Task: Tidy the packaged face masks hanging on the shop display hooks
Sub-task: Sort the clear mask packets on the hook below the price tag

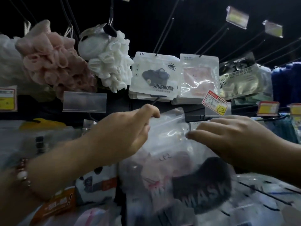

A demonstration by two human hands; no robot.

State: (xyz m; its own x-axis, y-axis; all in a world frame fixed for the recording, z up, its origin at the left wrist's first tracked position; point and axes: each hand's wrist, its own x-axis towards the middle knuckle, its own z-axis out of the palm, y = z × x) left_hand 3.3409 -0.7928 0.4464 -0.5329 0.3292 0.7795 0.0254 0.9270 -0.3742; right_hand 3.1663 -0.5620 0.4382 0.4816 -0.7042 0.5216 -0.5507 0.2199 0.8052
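Right now we hold a clear mask pack (pixel 171 141) up in the middle of the shelf wall, just under the hook with the price tag (pixel 215 103) marked 12. We can see pink and dark masks through the plastic, and the word MASK is printed low down on it. Our left hand (pixel 123 132) pinches the pack's top left corner between thumb and curled fingers. Our right hand (pixel 228 136) rests on the top right part with its fingers bent down onto the plastic; we cannot tell if it is really pinching. The top edge sits close to a black hook (pixel 195 115), but we cannot see whether the hole is on it yet.

Above, the job looks mostly done. The white pack with a dark mask (pixel 154 75) and the pink mask pack (pixel 199 75) hang flat and side by side. The silver pack (pixel 239 77) to the right hangs tilted, so we think it still needs fixing.

Down low, more packs (pixel 97 183) lie in a blurry, messy heap. They probably need sorting too.

Off to the left hang a pink bath puff (pixel 52 61) and a white bath puff (pixel 110 61).
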